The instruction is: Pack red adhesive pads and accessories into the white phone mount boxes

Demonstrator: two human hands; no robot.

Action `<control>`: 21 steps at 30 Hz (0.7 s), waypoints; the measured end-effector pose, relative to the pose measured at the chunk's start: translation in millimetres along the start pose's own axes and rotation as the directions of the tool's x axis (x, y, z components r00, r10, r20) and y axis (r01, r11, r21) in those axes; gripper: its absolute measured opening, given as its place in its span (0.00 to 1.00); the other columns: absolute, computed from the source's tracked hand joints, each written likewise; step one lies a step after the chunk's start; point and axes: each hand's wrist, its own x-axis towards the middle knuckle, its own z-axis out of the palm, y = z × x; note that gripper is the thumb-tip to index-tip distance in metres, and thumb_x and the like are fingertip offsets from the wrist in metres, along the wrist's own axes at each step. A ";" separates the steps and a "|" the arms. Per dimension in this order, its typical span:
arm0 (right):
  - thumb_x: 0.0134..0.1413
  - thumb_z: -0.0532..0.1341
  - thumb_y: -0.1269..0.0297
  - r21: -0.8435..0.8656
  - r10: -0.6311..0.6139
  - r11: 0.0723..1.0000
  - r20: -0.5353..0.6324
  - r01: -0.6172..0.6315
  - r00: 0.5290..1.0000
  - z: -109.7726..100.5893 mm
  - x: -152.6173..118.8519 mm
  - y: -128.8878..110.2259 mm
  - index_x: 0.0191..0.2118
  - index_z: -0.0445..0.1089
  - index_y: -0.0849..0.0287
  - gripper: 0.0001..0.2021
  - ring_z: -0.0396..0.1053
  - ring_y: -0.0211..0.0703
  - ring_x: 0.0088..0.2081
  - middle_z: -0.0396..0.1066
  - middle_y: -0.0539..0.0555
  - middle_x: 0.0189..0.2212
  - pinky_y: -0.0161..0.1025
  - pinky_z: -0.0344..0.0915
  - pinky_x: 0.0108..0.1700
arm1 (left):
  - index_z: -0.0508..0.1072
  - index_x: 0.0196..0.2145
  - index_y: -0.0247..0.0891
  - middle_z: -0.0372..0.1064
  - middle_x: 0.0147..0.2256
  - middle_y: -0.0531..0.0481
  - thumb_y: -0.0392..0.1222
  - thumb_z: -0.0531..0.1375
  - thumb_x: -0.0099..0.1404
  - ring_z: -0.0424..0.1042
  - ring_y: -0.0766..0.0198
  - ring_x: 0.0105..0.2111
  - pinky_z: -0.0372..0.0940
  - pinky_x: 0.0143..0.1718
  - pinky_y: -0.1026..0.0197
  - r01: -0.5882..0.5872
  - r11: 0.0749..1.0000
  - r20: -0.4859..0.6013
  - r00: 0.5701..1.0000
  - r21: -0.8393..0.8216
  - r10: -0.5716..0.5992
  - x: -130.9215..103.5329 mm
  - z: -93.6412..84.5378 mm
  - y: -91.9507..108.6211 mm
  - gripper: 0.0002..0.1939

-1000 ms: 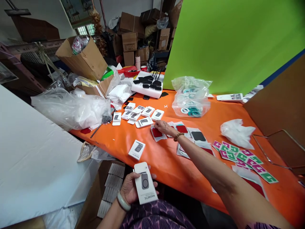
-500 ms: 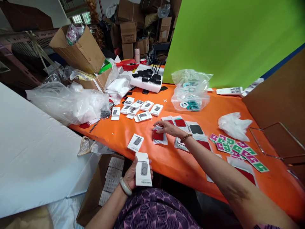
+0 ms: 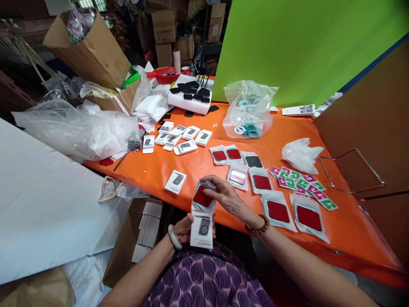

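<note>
My left hand (image 3: pixel 185 229) is closed around a white box (image 3: pixel 202 230) printed "MAGNETIC", held upright at the table's front edge. Pinched in my right hand (image 3: pixel 223 194) is a red square pad in a clear sleeve (image 3: pixel 203 195), right at the box's upper end. Whether its lower edge is inside the box I cannot tell. Another printed white box (image 3: pixel 175 182) lies on the table to the left. Further right are more sleeved red pads (image 3: pixel 262 182), a dark one (image 3: pixel 254 161) and a pinkish, shiny one (image 3: pixel 238 177).
Several small white boxes (image 3: pixel 186 146) lie at mid-table on the orange cover (image 3: pixel 153 175). Behind are a clear bag of teal rings (image 3: pixel 251 111) and black plates on white foam (image 3: pixel 191 100). Pink and green cards (image 3: pixel 306 185) lie right. A carton of white boxes (image 3: pixel 128 251) stands below.
My right hand has lifted the sleeved red pad off the table and brought it to the box. The left hand with the box has shifted slightly right. The view has tilted down.
</note>
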 end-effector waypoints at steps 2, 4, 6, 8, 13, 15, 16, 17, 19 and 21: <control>0.52 0.63 0.61 -0.021 0.022 1.000 0.039 -0.021 0.999 2.6 -9.2 7.5 0.44 0.66 0.56 0.14 0.67 0.41 0.41 0.69 0.52 0.40 0.39 0.66 0.44 | 0.74 0.39 0.34 0.71 0.36 0.41 0.70 0.67 0.35 0.72 0.50 0.37 0.65 0.40 0.49 0.014 1.000 0.001 1.000 0.010 -0.014 0.4 1.4 -6.0 0.41; 0.53 0.61 0.61 -0.033 0.055 0.998 0.090 -0.052 0.994 6.2 -19.7 12.7 0.45 0.65 0.56 0.13 0.67 0.41 0.40 0.69 0.52 0.39 0.38 0.66 0.42 | 0.74 0.40 0.34 0.72 0.36 0.41 0.69 0.68 0.35 0.73 0.49 0.37 0.66 0.39 0.48 0.027 1.000 0.000 1.000 0.003 -0.027 -0.5 3.0 -11.3 0.42; 0.55 0.59 0.61 -0.067 0.078 0.995 0.107 -0.071 0.991 10.3 -30.2 14.9 0.45 0.65 0.56 0.13 0.67 0.40 0.38 0.69 0.52 0.37 0.38 0.66 0.40 | 0.74 0.41 0.36 0.72 0.36 0.41 0.69 0.67 0.36 0.73 0.49 0.37 0.66 0.39 0.48 0.034 0.999 0.000 0.999 -0.008 -0.034 -2.3 4.6 -15.1 0.41; 0.55 0.58 0.61 -0.119 0.080 0.990 0.094 -0.069 0.992 12.8 -38.0 14.9 0.45 0.65 0.56 0.12 0.67 0.40 0.37 0.69 0.51 0.36 0.38 0.66 0.40 | 0.74 0.41 0.38 0.73 0.36 0.41 0.68 0.67 0.38 0.73 0.48 0.38 0.67 0.38 0.47 0.040 0.999 0.007 0.999 -0.010 -0.040 -4.2 5.7 -16.8 0.39; 0.54 0.58 0.65 -0.187 0.099 0.980 0.123 -0.075 0.987 1.9 -40.3 11.9 0.44 0.66 0.57 0.11 0.69 0.41 0.38 0.71 0.52 0.36 0.40 0.67 0.41 | 0.74 0.41 0.34 0.73 0.36 0.41 0.64 0.69 0.41 0.74 0.50 0.37 0.65 0.40 0.49 0.076 0.997 0.054 0.996 0.009 -0.076 -6.8 6.3 -16.6 0.36; 0.54 0.59 0.65 -0.161 0.147 0.980 0.198 -0.115 0.969 -5.5 -38.7 9.8 0.44 0.67 0.57 0.11 0.70 0.41 0.39 0.72 0.52 0.38 0.40 0.68 0.42 | 0.74 0.43 0.32 0.73 0.37 0.42 0.61 0.67 0.46 0.73 0.51 0.37 0.64 0.41 0.49 0.081 0.996 0.061 0.995 0.026 -0.082 -6.4 6.1 -17.5 0.34; 0.54 0.59 0.65 -0.164 0.156 0.979 0.227 -0.120 0.961 -8.1 -38.6 8.6 0.44 0.67 0.57 0.11 0.71 0.42 0.39 0.72 0.53 0.38 0.40 0.69 0.42 | 0.73 0.44 0.31 0.73 0.38 0.43 0.59 0.66 0.50 0.73 0.51 0.37 0.63 0.42 0.48 0.081 0.996 0.062 0.995 0.037 -0.083 -6.0 5.9 -18.3 0.32; 0.55 0.58 0.65 -0.183 0.151 0.977 0.246 -0.107 0.958 -9.6 -39.0 7.3 0.45 0.67 0.57 0.11 0.71 0.41 0.39 0.72 0.53 0.39 0.40 0.69 0.43 | 0.73 0.45 0.31 0.73 0.38 0.43 0.58 0.65 0.51 0.73 0.51 0.37 0.63 0.42 0.48 0.084 0.995 0.066 0.994 0.048 -0.087 -5.5 5.6 -19.2 0.31; 0.56 0.57 0.67 -0.257 0.105 0.966 0.261 -0.036 0.960 -8.9 -41.2 5.2 0.45 0.68 0.57 0.11 0.71 0.42 0.42 0.72 0.53 0.41 0.41 0.68 0.46 | 0.73 0.45 0.30 0.72 0.38 0.42 0.59 0.66 0.49 0.73 0.52 0.37 0.63 0.41 0.49 0.096 0.993 0.084 0.991 0.067 -0.102 -4.7 5.0 -21.3 0.34; 0.57 0.56 0.69 -0.334 0.053 0.942 0.266 0.041 0.962 -4.9 -44.2 4.6 0.46 0.68 0.56 0.11 0.70 0.42 0.44 0.73 0.54 0.42 0.42 0.67 0.48 | 0.73 0.43 0.29 0.72 0.36 0.41 0.61 0.68 0.44 0.73 0.51 0.38 0.63 0.41 0.50 0.104 0.992 0.095 0.989 0.077 -0.111 -4.3 4.6 -22.8 0.37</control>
